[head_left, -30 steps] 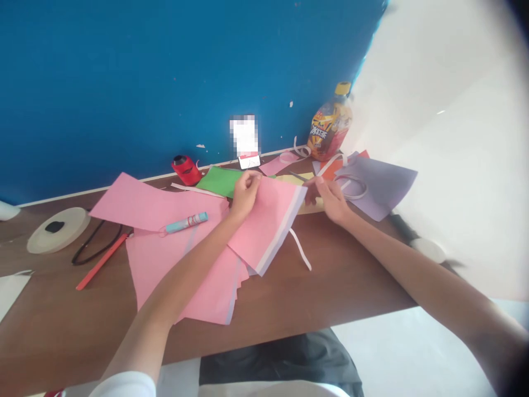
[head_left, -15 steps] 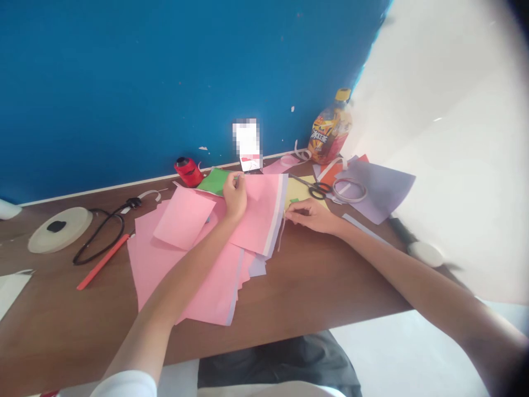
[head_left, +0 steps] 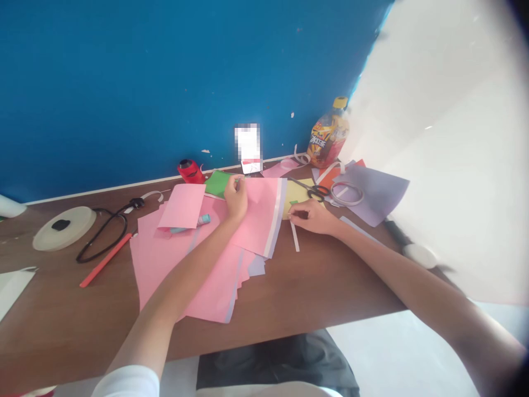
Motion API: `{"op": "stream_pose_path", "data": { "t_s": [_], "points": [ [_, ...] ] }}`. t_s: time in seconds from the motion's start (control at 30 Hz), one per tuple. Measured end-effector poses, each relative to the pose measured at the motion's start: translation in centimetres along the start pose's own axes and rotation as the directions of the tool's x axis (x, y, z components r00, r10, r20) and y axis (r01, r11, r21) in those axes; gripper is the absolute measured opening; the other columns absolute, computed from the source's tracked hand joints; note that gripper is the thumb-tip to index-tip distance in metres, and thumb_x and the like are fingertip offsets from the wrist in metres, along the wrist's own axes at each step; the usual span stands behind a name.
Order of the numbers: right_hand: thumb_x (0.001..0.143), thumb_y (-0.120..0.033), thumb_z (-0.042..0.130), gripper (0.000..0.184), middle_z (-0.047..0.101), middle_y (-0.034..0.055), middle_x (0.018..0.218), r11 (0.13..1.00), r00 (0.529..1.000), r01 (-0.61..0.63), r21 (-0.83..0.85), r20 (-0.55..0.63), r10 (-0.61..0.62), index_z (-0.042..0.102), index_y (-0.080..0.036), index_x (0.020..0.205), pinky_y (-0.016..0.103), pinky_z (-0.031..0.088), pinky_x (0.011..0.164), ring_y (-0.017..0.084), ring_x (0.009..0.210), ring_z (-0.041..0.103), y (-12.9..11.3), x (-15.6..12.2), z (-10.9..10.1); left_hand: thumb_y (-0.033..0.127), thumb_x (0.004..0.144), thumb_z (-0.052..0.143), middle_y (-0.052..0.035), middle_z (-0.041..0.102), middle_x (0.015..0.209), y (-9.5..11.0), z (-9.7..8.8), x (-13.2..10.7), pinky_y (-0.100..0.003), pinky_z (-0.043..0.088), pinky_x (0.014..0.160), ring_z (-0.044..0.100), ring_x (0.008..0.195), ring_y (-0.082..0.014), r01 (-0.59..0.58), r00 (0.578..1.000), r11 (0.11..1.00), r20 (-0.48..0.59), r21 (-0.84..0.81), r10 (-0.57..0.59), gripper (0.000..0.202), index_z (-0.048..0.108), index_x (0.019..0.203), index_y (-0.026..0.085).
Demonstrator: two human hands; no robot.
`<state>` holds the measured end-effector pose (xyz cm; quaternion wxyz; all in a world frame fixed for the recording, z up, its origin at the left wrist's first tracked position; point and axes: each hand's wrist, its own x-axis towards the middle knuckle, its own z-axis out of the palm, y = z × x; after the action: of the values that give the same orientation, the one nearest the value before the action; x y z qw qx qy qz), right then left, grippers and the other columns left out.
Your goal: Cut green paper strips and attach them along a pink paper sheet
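My left hand [head_left: 236, 199] rests on the upper left part of a pink paper sheet [head_left: 261, 220]; its fingers are curled closed, and what they hold is hidden. A white and a lilac band run along that sheet's right edge. In my right hand [head_left: 312, 216], thumb and fingers pinch a thin white strip [head_left: 295, 237] that hangs down beside the sheet. More pink sheets [head_left: 185, 286] lie fanned out beneath my left forearm. A folded pink piece [head_left: 184, 207] stands partly raised on them, with a light-blue tube [head_left: 204, 219] poking out from under it.
Black scissors [head_left: 317, 192] lie on yellow paper [head_left: 300, 190] beyond my right hand. Behind are a tape roll [head_left: 347, 193], purple paper [head_left: 378, 190] and a drink bottle [head_left: 328, 138]. Leftward are a red container [head_left: 190, 172], a black cable [head_left: 103, 256] and a red cutter [head_left: 105, 260].
The folded pink piece has lifted at its near edge, uncovering the light-blue tube. The white strip in my right hand has turned and hangs straighter. Both hands stay nearly in place.
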<state>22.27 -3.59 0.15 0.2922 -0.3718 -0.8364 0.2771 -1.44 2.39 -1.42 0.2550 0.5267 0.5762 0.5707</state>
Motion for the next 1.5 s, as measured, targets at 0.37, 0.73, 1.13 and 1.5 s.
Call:
{"op": "stream_pose_path", "data": {
  "t_s": [0.37, 0.73, 1.13, 1.5],
  "points": [
    [0.091, -0.029, 0.046, 0.033, 0.074, 0.0101, 0.103, 0.885, 0.841, -0.328, -0.331, -0.529, 0.114, 0.066, -0.019, 0.116, 0.037, 0.050, 0.072, 0.025, 0.081, 0.068, 3.1, 0.2, -1.1, 0.028, 0.091, 0.050, 0.0007, 0.057, 0.074, -0.1, 0.5, 0.6, -0.025, 0.038, 0.069, 0.051, 0.069, -0.0126, 0.042, 0.999, 0.999, 0.012, 0.003, -0.042, 0.014, 0.060, 0.091, 0.020],
    [0.090, -0.048, 0.055, 0.049, 0.067, 0.0018, 0.083, 0.937, 0.909, -0.135, 0.321, -0.337, 0.247, 0.042, -0.026, 0.132, 0.031, 0.048, 0.058, 0.018, 0.066, 0.064, 1.6, 0.2, 0.1, 0.027, 0.090, 0.046, 0.0012, 0.053, 0.073, -0.5, 1.4, 0.0, -0.024, 0.035, 0.064, 0.047, 0.067, -0.0124, 0.177, 0.981, 0.984, 0.077, 0.010, -0.177, 0.014, 0.058, 0.094, 0.021],
    [0.086, -0.036, 0.058, 0.023, 0.052, -0.0031, 0.072, 0.917, 0.844, -0.137, 0.375, -0.440, 0.306, 0.059, -0.023, 0.105, 0.028, 0.036, 0.060, 0.012, 0.061, 0.043, 4.0, 0.7, -1.1, 0.043, 0.079, 0.055, -0.0020, 0.067, 0.075, 0.8, -0.2, 1.5, -0.024, 0.046, 0.057, 0.060, 0.060, -0.0129, 0.586, 0.679, 0.769, 0.673, -0.257, -0.292, 0.032, 0.065, 0.098, 0.019],
    [0.084, -0.046, 0.064, 0.028, 0.053, -0.0022, 0.075, 0.846, 0.954, -0.246, 0.473, -0.036, 0.297, 0.060, -0.021, 0.096, 0.025, 0.033, 0.055, 0.010, 0.061, 0.042, 1.1, 0.4, -0.9, 0.048, 0.074, 0.074, -0.0071, 0.075, 0.091, 2.5, -2.3, 0.9, -0.026, 0.050, 0.073, 0.067, 0.077, -0.0147, 0.516, 0.337, 0.857, 0.920, -0.003, -0.199, 0.039, 0.073, 0.092, 0.014]
  ]
}}
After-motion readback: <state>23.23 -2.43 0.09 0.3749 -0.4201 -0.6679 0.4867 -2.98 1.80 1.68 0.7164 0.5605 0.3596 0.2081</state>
